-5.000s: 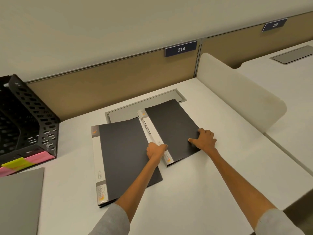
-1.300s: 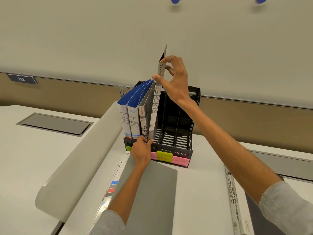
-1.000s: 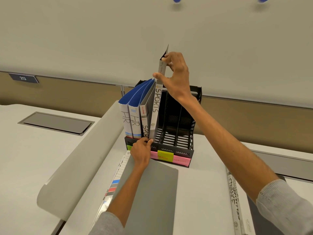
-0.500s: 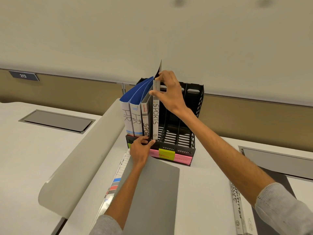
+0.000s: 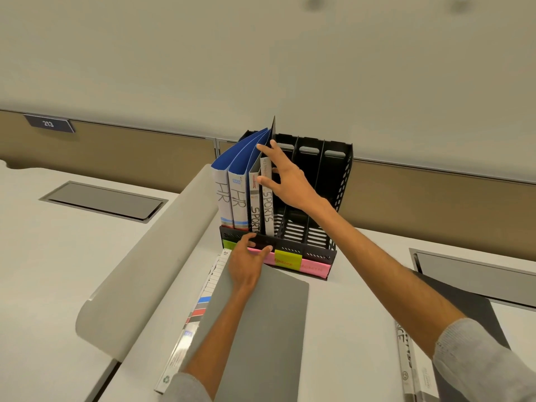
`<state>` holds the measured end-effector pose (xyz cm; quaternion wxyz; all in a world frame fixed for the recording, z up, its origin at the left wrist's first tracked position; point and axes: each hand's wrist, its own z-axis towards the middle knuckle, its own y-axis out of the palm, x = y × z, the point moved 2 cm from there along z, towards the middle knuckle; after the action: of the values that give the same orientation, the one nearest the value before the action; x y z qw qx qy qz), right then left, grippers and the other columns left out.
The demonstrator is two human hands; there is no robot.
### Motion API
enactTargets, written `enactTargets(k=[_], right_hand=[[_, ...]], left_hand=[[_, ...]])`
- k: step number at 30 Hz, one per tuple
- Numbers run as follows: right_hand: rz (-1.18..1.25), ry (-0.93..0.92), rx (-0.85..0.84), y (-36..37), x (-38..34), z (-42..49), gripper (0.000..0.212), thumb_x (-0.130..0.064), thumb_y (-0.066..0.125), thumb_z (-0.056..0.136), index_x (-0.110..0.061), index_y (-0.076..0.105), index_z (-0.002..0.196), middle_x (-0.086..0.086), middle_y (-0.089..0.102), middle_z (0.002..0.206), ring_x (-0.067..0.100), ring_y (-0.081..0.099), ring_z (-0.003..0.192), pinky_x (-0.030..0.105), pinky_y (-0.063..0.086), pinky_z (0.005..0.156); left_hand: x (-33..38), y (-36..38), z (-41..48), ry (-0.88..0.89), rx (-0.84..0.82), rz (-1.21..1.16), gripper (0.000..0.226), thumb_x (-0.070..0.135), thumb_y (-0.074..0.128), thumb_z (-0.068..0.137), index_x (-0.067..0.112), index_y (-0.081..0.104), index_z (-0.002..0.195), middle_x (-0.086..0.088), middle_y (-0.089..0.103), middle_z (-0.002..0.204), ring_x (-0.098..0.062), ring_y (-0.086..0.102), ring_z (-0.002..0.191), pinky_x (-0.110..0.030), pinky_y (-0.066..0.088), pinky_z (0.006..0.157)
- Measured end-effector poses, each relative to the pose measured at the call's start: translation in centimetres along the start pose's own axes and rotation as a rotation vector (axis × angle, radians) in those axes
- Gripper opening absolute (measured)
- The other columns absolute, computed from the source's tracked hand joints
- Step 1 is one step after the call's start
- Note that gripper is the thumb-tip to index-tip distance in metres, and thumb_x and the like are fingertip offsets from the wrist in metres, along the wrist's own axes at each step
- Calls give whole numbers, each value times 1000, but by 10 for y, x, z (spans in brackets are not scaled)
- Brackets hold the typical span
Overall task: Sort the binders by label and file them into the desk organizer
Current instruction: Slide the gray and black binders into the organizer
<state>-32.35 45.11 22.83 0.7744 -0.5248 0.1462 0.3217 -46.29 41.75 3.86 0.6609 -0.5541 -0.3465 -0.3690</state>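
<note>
Sports binder (image 5: 267, 198) stands upright in the organizer (image 5: 313, 227), 2nd slot, beside another sports binder (image 5: 254, 204) and 2 HR binders (image 5: 229, 198). Looks thin, light, fairly stiff; best held at the spine top. Right hand (image 5: 285, 181), fingers spread, rests on its spine. Left hand (image 5: 246, 262) braces the organizer's front, loosely curled. Grey folder (image 5: 261, 329) lies in front; finance binder (image 5: 406, 358) waits right.

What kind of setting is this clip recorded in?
Most likely an open-plan office. White desks are split by low curved dividers, a numbered plate reading 213 marks the back partition, and a black desk organizer holds binders labelled HR and SPORTS.
</note>
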Motion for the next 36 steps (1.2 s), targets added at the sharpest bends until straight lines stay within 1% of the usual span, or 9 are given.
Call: enactTargets(k=[4,8,11,14,16,20,24,31,36], right_hand=[[109,69,-19,2,6,-16,89,-30,65,91,-52,1,149,3,-1,164,32,36,141,63,36,107],[113,172,-20,-1,16,-46,93,-27,65,91,-52,-3,149,-1,5,164,34,41,137,58,37,109],[74,217,-34,-7,16,-67,92,-25,65,92,-43,-2,152,-3,11,163,34,39,139,53,34,109],[53,282,-39,-16,15,-87,91,-27,66,92,-35,0,154,7,23,160,33,37,140,54,33,111],[55,336,-25,-23,16,-101,89,-30,65,92,-32,1,154,14,36,153,34,42,136,54,35,110],[26,395,13,-37,21,-133,85,-34,63,93,-27,3,153,15,54,138,33,56,123,49,43,103],[31,438,44,-54,31,-173,79,-34,61,94,-22,9,152,17,57,132,32,58,118,43,46,99],[47,649,114,-90,74,-261,66,-40,57,95,-16,25,148,15,55,134,31,53,124,42,42,101],[74,863,138,-116,116,-329,63,-42,56,94,-12,30,144,11,60,118,30,59,115,38,45,93]], left_hand=[[8,-1,-9,14,-5,11,65,51,75,76,24,53,131,-1,64,120,-19,60,106,-36,51,87],[20,-5,-21,36,-23,16,62,46,76,77,23,54,129,-2,65,117,-18,58,107,-31,45,85],[31,-8,-32,54,-37,16,63,48,76,76,24,53,129,-1,65,115,-18,59,106,-32,46,84],[44,-12,-44,81,-50,11,63,47,77,76,24,52,129,0,64,113,-16,59,101,-31,46,81],[52,-15,-53,98,-56,17,63,47,77,76,24,52,129,2,63,111,-14,59,100,-30,45,79],[61,-15,-69,137,-61,61,63,50,76,75,25,52,127,4,63,107,-10,58,90,-34,50,79],[66,-4,-89,184,-95,99,53,50,72,78,26,55,122,7,64,102,-13,60,89,-36,51,78],[89,39,-138,221,-214,84,15,32,62,87,25,63,100,9,66,91,-14,64,83,-30,45,72],[104,75,-179,205,-317,51,20,42,64,87,26,64,99,11,67,90,-10,59,82,-29,41,75]])
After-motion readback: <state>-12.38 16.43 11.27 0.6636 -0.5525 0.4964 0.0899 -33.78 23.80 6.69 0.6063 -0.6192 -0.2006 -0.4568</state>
